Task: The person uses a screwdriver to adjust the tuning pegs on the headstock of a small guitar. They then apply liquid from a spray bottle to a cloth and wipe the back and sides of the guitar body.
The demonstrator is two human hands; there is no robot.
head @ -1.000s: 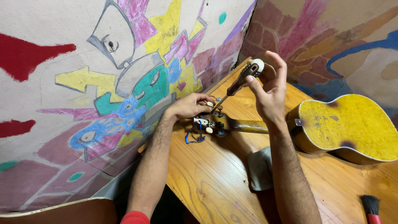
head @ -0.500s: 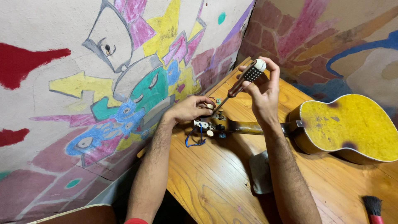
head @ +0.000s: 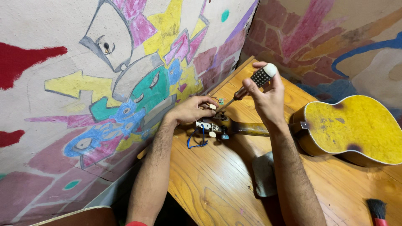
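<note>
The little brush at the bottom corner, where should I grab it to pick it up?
Probably by the red handle of the brush, coming from the near table edge. Its black bristles point away up the wooden table, and the handle runs out of view, so its length is unclear.

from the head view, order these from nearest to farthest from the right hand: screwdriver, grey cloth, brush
1. screwdriver: gripped in the right hand, above the guitar's headstock.
2. grey cloth: on the wooden table, below the right forearm.
3. brush: at the bottom right corner of the view.
</note>
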